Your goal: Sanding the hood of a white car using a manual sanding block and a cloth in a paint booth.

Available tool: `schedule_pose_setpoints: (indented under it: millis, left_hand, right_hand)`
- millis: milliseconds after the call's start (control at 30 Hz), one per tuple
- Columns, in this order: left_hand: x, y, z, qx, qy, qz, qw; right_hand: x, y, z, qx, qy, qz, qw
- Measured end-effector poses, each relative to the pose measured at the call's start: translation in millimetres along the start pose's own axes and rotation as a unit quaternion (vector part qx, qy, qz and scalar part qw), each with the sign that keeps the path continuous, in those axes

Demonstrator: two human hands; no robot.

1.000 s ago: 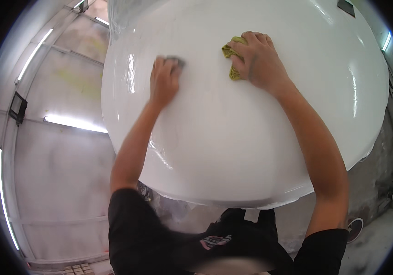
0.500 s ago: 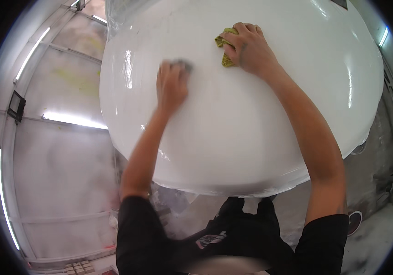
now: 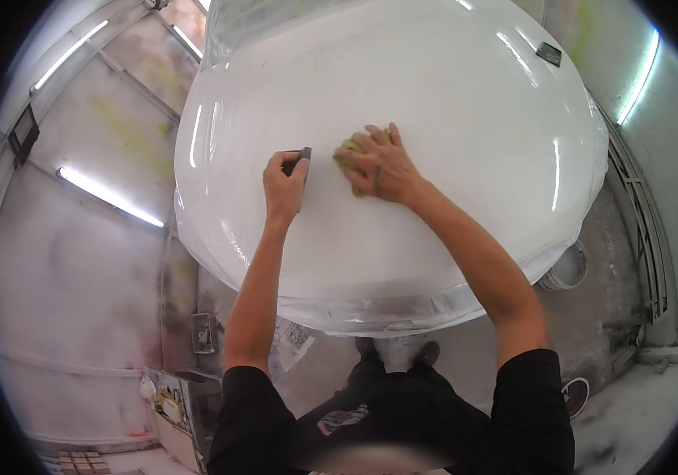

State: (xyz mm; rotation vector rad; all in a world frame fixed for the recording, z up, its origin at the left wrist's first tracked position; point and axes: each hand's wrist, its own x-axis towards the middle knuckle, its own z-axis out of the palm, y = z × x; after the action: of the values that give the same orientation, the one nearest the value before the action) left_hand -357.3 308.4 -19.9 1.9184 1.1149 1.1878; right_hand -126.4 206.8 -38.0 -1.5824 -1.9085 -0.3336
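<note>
A glossy white car hood [image 3: 370, 253], its edges wrapped in clear plastic film, spreads out in front of me. My left hand [image 3: 281, 190] grips a dark grey sanding block [image 3: 305, 155], tilted on its edge with the fingers over its far end. Close by on the right, my right hand [image 3: 385, 168] presses a crumpled yellow-green cloth [image 3: 358, 188] against the white surface. The palm and spread fingers cover much of the cloth. A gap of bare white paint lies between the two hands.
Another dark block [image 3: 548, 54] lies on the hood's far right part. A bucket [image 3: 567, 269] stands on the floor to the right, beside a metal rack [image 3: 640, 214]. At the lower left is a cluttered cabinet [image 3: 176, 404]. Light tubes [image 3: 109, 196] line the walls.
My right hand has come nearer to me and leftward with the cloth. My left hand, blurred before, now holds the block more upright. The view has shifted, showing more floor and the far-right block.
</note>
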Motion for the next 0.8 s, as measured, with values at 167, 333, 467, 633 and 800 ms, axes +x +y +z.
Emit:
schedule_pose_setpoints:
  millis: [167, 333, 467, 633, 800]
  left_hand:
    - [-13.8, 35.5, 3.4, -0.131, 0.003, -0.021, 0.991]
    - [-42.8, 85.7, 43.5, -0.223, -0.047, -0.016, 0.973]
    - [-66.7, 100.5, 68.1, -0.357, -0.116, -0.119, 0.919]
    - [-80.3, 108.4, 93.5, -0.311, -0.099, -0.156, 0.932]
    - [-73.0, 101.0, 106.2, -0.206, -0.135, -0.049, 0.968]
  right_hand:
    - [-10.7, -51.8, -17.2, 0.015, 0.135, 0.049, 0.989]
    - [-31.3, -57.2, -68.5, 0.241, 0.115, 0.056, 0.962]
    - [-61.7, -41.1, -99.2, 0.394, 0.069, 0.215, 0.891]
    - [-94.6, -31.0, -95.2, 0.140, 0.062, 0.136, 0.979]
    - [-99.5, -6.4, -69.6, 0.059, 0.057, 0.147, 0.986]
